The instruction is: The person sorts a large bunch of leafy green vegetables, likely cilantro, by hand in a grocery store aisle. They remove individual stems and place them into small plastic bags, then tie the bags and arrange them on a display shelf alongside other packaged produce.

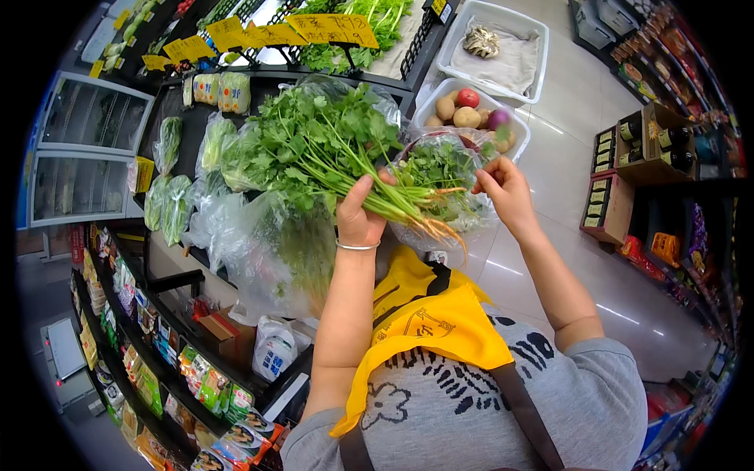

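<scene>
My left hand [360, 213] grips a bunch of coriander [330, 147] by its lower stems, with leaves pointing up and left. Its pale orange roots [440, 228] stick out to the right. My right hand [502, 191] is apart from the bunch, right of the roots, with thumb and fingertips pinched together. A small blurred coriander sprig [499, 130] shows just above these fingers and appears to be held in them. Below the stems, a red-rimmed container lined with a clear plastic bag [412, 232] holds more loose coriander [439, 162].
A white bin [519, 136] of potatoes, an onion and a red vegetable stands beyond my right hand. Behind it, another white bin [535, 65] holds a mushroom cluster. Bagged greens [177, 200] and a large plastic bag [265, 253] lie left. Stocked shelves [188, 406] flank the lower left.
</scene>
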